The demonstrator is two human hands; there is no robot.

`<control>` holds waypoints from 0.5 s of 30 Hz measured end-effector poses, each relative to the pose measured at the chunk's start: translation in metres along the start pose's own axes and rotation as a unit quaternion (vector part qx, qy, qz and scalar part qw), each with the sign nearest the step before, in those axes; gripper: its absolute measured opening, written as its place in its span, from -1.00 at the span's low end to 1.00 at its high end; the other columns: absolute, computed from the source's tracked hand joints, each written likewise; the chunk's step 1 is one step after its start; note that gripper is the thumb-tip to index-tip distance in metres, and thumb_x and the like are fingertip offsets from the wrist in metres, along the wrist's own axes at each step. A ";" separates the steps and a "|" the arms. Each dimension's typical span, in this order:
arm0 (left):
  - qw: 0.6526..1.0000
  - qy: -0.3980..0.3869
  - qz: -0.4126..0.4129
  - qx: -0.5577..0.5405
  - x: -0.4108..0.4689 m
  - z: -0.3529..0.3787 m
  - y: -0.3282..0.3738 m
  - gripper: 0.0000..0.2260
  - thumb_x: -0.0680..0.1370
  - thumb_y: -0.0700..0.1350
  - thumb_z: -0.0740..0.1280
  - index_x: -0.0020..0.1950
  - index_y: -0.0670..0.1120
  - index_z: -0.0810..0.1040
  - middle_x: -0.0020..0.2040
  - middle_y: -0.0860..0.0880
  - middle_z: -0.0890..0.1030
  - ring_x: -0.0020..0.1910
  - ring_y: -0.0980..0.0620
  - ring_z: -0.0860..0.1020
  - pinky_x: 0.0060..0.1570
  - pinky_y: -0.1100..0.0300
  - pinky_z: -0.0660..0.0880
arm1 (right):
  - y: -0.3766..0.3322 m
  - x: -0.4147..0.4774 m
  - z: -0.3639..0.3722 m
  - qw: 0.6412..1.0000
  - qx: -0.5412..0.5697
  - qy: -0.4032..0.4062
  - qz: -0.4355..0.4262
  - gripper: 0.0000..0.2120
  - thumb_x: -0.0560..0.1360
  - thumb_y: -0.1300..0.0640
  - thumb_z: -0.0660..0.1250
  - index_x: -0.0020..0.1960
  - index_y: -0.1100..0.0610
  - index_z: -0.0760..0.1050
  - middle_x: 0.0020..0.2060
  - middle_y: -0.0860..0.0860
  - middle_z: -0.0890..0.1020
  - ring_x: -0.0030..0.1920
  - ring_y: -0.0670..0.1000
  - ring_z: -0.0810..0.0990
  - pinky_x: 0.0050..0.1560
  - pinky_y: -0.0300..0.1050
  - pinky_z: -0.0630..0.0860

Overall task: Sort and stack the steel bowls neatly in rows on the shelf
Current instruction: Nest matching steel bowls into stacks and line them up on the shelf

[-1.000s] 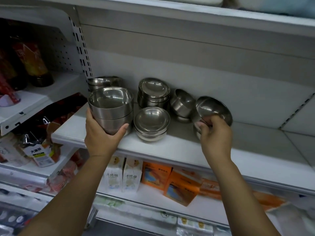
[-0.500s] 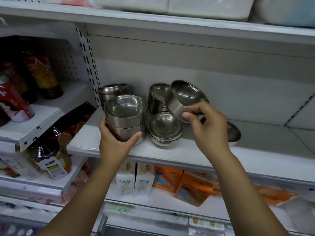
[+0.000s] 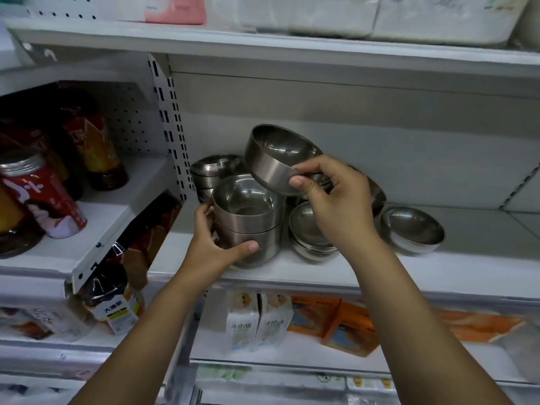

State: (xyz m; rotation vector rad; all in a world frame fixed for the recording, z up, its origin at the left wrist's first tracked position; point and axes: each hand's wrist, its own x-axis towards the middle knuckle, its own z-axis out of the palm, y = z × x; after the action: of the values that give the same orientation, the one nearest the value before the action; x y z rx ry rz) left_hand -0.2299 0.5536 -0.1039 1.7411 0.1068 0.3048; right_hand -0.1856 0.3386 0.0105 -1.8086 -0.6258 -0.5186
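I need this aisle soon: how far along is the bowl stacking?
Done: nested stacks stand left on the shelf. In hand: the right hand holds a tilted bowl above the front stack, gripped by the left hand. Left: nesting it, then the loose bowl farther right.

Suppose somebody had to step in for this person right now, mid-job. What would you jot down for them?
Left hand grips the front stack of bowls on the shelf.
Right hand holds one tilted bowl in the air just above that stack.
Done: a back stack and a low stack of shallower bowls stand beside the front one.
Left: set the tilted bowl down, probably on the front stack, then place the lone bowl at the right. Bowls behind the right hand are mostly hidden.
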 end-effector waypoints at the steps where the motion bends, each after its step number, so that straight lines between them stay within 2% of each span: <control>1: 1.000 -0.004 0.005 -0.008 0.002 -0.001 0.001 0.02 0.23 0.06 0.65 0.51 0.31 0.09 0.48 0.14 0.38 0.39 0.15 0.42 0.15 0.36 0.43 | -0.002 0.001 0.005 1.000 0.000 -0.004 -0.004 -0.82 0.47 0.30 0.48 -0.05 0.04 0.65 -0.14 -0.18 0.68 -0.07 -0.24 0.61 -0.01 -0.44 0.45; 4: 0.999 -0.021 0.023 -0.026 0.008 0.000 0.005 0.02 0.23 0.01 0.65 0.51 0.31 0.11 0.34 0.33 0.40 0.29 0.38 0.42 0.17 0.39 0.45 | -0.005 -0.001 0.020 1.000 -0.003 0.013 -0.005 -0.79 0.48 0.29 0.47 -0.05 -0.02 0.63 -0.14 -0.19 0.67 -0.05 -0.22 0.62 0.00 -0.43 0.45; 8: 0.999 -0.020 0.031 -0.029 0.015 0.003 0.006 -0.01 0.24 -0.05 0.67 0.45 0.32 0.11 0.25 0.39 0.38 0.07 0.61 0.41 -0.05 0.63 0.42 | 0.003 -0.019 0.025 0.993 -0.005 0.116 0.036 -0.76 0.48 0.29 0.47 -0.06 -0.06 0.62 -0.15 -0.23 0.67 -0.07 -0.22 0.62 -0.05 -0.41 0.46; 11: 0.998 -0.004 0.047 -0.032 0.016 0.006 0.000 -0.03 0.24 -0.07 0.68 0.45 0.30 0.15 0.27 0.37 0.41 0.07 0.64 0.43 -0.02 0.60 0.45 | 0.012 -0.040 0.022 0.979 0.004 0.190 0.072 -0.76 0.51 0.28 0.46 -0.06 -0.08 0.62 -0.16 -0.23 0.68 -0.07 -0.22 0.62 -0.03 -0.36 0.49; 13: 0.998 0.014 0.056 -0.035 0.016 0.009 -0.005 -0.02 0.27 -0.12 0.69 0.50 0.24 0.18 0.29 0.35 0.42 0.10 0.61 0.44 -0.02 0.58 0.47 | 0.021 -0.050 0.018 0.977 -0.028 0.199 0.075 -0.79 0.51 0.29 0.45 -0.04 -0.03 0.63 -0.12 -0.19 0.68 -0.04 -0.22 0.63 0.00 -0.34 0.49; 15: 0.997 0.022 0.059 -0.041 0.016 0.011 -0.007 -0.01 0.27 -0.13 0.69 0.53 0.21 0.19 0.29 0.37 0.41 0.13 0.58 0.44 -0.02 0.56 0.47 | 0.033 -0.056 0.015 0.978 -0.067 0.183 0.076 -0.81 0.51 0.29 0.45 -0.02 0.00 0.64 -0.09 -0.14 0.69 -0.01 -0.15 0.63 0.04 -0.21 0.54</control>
State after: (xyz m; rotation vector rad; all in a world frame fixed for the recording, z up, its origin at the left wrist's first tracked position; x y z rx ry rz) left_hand -0.2115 0.5486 -0.1102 1.6629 0.0217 0.4287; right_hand -0.2067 0.3351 -0.0533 -1.8063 -0.2023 -0.7816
